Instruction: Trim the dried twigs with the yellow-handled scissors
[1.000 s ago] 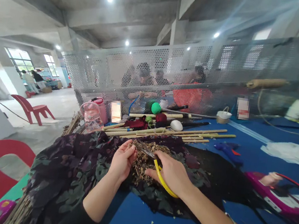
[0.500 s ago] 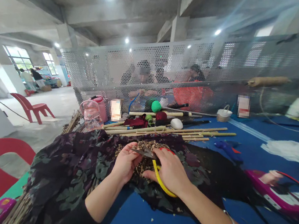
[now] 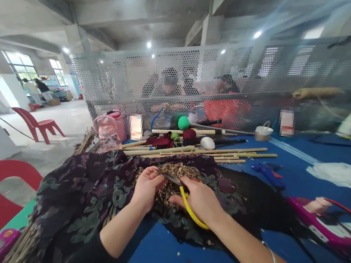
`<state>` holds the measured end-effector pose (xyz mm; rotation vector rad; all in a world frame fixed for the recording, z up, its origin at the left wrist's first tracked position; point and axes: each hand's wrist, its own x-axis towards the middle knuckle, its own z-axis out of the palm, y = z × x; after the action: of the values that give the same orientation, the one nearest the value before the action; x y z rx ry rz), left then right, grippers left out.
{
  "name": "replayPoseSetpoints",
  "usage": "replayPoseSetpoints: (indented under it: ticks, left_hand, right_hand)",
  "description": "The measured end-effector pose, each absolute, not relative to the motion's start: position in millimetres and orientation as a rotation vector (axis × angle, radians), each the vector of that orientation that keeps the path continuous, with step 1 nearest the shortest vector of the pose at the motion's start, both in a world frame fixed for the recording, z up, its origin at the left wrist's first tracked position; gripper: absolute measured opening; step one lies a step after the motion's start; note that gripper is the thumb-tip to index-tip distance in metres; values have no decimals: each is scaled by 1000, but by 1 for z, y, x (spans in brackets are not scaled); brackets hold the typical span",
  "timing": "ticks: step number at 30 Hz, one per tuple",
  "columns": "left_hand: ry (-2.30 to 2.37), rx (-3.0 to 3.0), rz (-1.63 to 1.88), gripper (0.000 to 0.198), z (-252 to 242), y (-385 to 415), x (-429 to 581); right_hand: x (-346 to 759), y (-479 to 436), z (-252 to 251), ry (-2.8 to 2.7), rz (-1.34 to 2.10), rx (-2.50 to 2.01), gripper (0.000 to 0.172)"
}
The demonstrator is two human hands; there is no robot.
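My right hand (image 3: 203, 200) is closed around a pair of scissors with yellow handles (image 3: 189, 207), whose dark blades point left. At the blade tips my left hand (image 3: 147, 188) is pinched, its thumb against its fingers; whatever it grips is too small to make out. Beneath both hands lies a heap of dry brown plant bits (image 3: 169, 197). The heap rests on a dark floral cloth (image 3: 88, 197) spread over the blue table (image 3: 158, 255).
Bamboo sticks (image 3: 192, 151), a green ball (image 3: 183, 123) and a white ball (image 3: 207, 143) lie behind the cloth. To the right are a blue glue gun (image 3: 269, 175) and a magenta power strip (image 3: 319, 225). A perforated metal screen (image 3: 120, 84) stands beyond, people behind it.
My hands stay in nearly the same place over the heap. The scissor blades and my left fingers have shifted only slightly, and the camera view has moved a little.
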<state>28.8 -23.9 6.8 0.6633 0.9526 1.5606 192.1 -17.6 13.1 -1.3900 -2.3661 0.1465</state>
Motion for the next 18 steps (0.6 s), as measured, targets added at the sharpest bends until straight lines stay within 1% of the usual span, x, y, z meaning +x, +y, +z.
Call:
replayPoseSetpoints:
  ticks: [8,14,18]
  left_hand:
    - [977,678,1571,42,7,-24,29]
    - [1005,735,1552,39,7,-22,28]
    - [1010,751,1542,40,7,-22,28]
  right_hand:
    - [192,-18,14,-2377,172,-1412,44]
    - [189,-20,16,-2375,52,-1401,51]
    - [188,-19,15,-2389,42,-1443,48]
